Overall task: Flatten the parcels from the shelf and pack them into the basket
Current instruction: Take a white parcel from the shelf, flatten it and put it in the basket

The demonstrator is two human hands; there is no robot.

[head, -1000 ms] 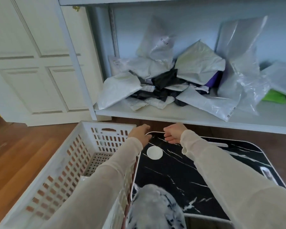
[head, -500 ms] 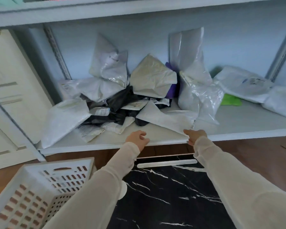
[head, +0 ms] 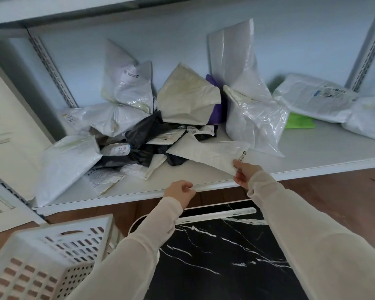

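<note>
- Pinching the near corner of a flat white parcel, the right hand grips it between thumb and fingers at the front edge of the shelf.
- That parcel lies on the shelf. Its far end is tucked against a heap of parcels, and a small black printed mark sits beside the pinched corner.
- The left hand is at the shelf's front lip, to the left of the right hand. Its fingers are loosely curled and it holds nothing.
- The heap is a jumble of crumpled white and black mailer bags, several with printed labels.
- A tall clear plastic bag leans upright against the back wall just right of the heap, and a purple parcel is wedged between the two.
- Farther right, a green parcel lies flat, partly under a white labelled parcel.
- Both arms wear pale long sleeves.
- Below the shelf, directly under the arms, is a black bench with white marble veining.
- A white perforated plastic basket stands to the left of the bench, on a brown wooden floor.
</note>
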